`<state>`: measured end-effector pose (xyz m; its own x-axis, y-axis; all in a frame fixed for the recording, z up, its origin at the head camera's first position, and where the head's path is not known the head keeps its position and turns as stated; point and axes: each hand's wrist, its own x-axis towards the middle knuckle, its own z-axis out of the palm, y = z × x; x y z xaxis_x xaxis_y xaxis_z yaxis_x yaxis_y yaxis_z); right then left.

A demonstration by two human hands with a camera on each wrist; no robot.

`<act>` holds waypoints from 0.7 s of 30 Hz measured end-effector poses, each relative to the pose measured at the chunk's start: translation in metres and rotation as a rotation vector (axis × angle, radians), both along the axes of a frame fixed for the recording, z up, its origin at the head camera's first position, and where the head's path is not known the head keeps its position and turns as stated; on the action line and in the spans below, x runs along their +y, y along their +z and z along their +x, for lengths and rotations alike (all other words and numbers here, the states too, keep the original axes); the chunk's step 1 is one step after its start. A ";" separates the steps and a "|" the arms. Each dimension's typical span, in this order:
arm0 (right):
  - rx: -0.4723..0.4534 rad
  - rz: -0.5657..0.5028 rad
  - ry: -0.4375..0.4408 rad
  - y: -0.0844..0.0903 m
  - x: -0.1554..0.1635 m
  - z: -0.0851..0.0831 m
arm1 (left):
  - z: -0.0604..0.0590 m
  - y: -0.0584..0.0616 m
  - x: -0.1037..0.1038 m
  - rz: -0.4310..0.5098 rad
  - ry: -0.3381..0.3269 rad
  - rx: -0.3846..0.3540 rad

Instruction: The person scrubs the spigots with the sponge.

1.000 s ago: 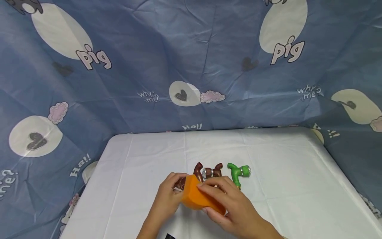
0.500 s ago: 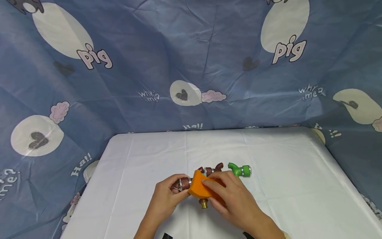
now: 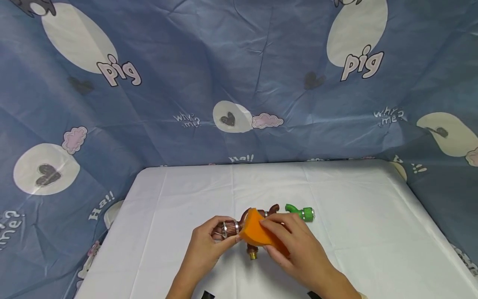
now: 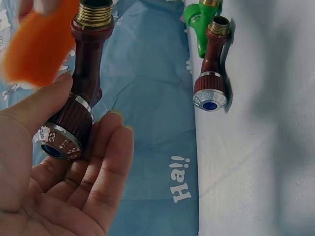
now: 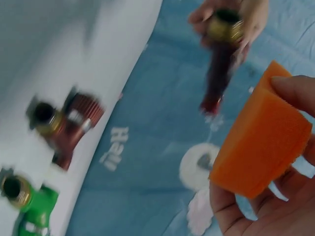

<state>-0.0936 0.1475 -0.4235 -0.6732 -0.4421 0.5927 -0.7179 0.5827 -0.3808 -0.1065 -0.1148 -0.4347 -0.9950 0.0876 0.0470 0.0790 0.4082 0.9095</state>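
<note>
My left hand [image 3: 203, 247] grips a brown tap [image 4: 88, 69] by its ribbed knob, thumb on one side and fingers curled behind. The tap's brass threaded end [image 3: 253, 256] points toward me in the head view. An orange sponge [image 5: 261, 142] is pinched between the thumb and fingers of my right hand [image 3: 298, 247]. In the head view the sponge overlaps the middle of the tap's body and hides part of it. Against the left wrist view's blue backdrop, the sponge looks blurred beside the tap.
A second brown tap [image 5: 66, 130] lies on the white-covered table [image 3: 179, 199] beyond the hands. Right of it is a green tap [image 3: 307, 214], partly behind my right hand in the head view. Blue printed cloth [image 3: 168, 83] hangs behind the table.
The held tap has turned, bringing its knob and brass end into view in front of me. The sponge has shifted up and slightly right across its body. Both hands keep their hold.
</note>
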 end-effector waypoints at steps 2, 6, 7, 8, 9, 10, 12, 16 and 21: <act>0.029 -0.031 0.077 0.002 -0.006 0.004 | 0.000 0.000 0.001 -0.001 -0.004 0.004; 0.094 -0.074 0.207 0.006 -0.021 0.010 | -0.001 0.000 0.003 -0.020 -0.014 0.027; 0.108 -0.079 0.224 0.006 -0.024 0.010 | -0.001 0.000 0.003 -0.025 -0.016 0.041; 0.115 -0.083 0.233 0.005 -0.026 0.010 | -0.001 -0.001 0.004 -0.040 -0.016 0.056; 0.124 -0.084 0.231 0.005 -0.029 0.010 | 0.000 -0.001 0.004 -0.058 -0.018 0.074; 0.128 -0.082 0.220 0.004 -0.031 0.009 | 0.000 -0.001 0.005 -0.079 -0.020 0.095; 0.127 -0.071 0.185 0.002 -0.034 0.007 | 0.001 -0.003 0.006 -0.109 -0.025 0.137; 0.110 -0.037 0.095 -0.003 -0.035 0.001 | 0.001 -0.005 0.010 -0.132 -0.035 0.195; 0.063 -0.013 -0.019 -0.006 -0.027 -0.007 | 0.002 -0.006 0.013 -0.112 -0.047 0.249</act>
